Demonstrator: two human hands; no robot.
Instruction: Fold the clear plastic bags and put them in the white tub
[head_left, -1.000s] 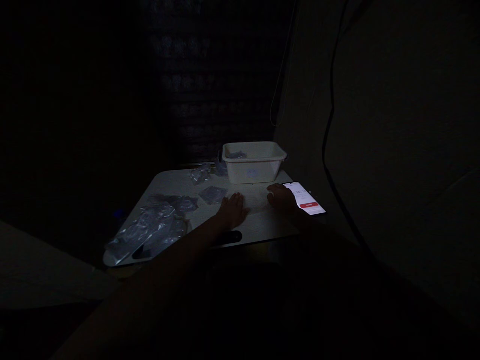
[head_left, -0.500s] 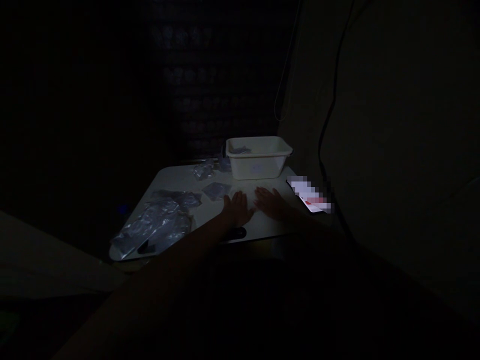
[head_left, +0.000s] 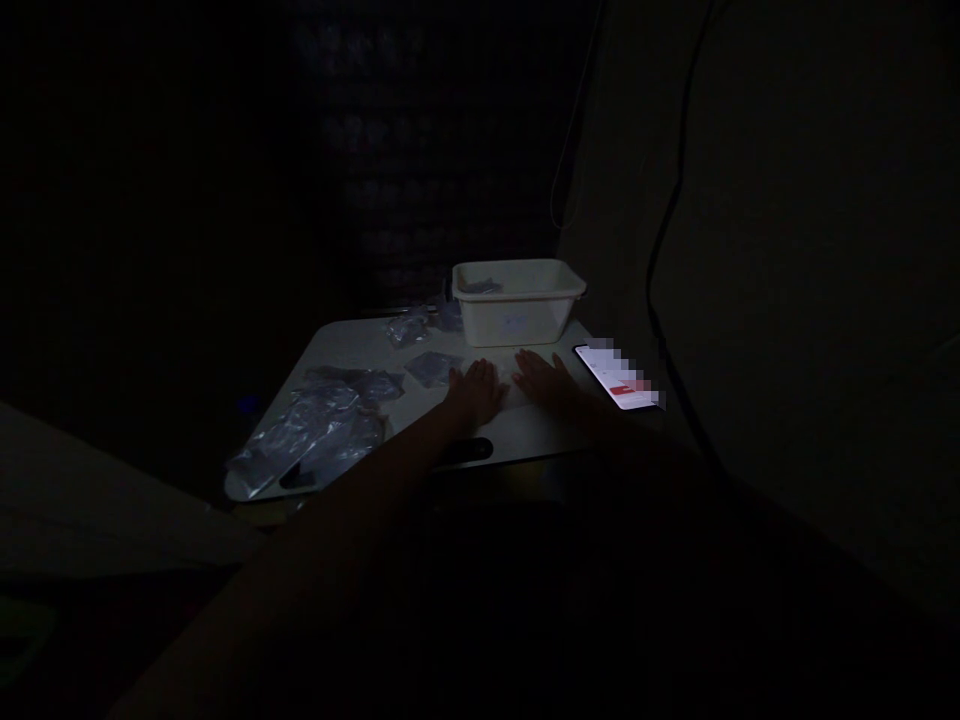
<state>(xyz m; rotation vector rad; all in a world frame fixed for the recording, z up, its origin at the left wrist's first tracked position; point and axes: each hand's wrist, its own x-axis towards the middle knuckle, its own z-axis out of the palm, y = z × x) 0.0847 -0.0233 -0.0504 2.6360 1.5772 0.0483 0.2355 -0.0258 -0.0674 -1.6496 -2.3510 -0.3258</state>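
Dim light makes detail hard to see. My left hand (head_left: 478,393) lies palm down on the white tabletop (head_left: 525,430), its fingers stretched forward. Beside it, a small gap away, my right hand (head_left: 546,380) also rests flat with fingers extended. Something faint and see-through may lie under or between them, but I cannot make it out. Just left of my left hand is a flat clear plastic bag (head_left: 433,368). Beyond both hands stands a white plastic tub (head_left: 517,318) with a bit of clear plastic (head_left: 480,287) inside.
A heap of clear plastic bags (head_left: 315,425) covers the table's left front. Another crumpled bag (head_left: 407,328) lies left of the tub. A lit phone (head_left: 615,375) lies at the right edge. A dark cable (head_left: 660,240) hangs along the right wall.
The view has tipped slightly, so the table and tub appear a little higher. My right hand has shifted slightly right, away from my left; both stay flat.
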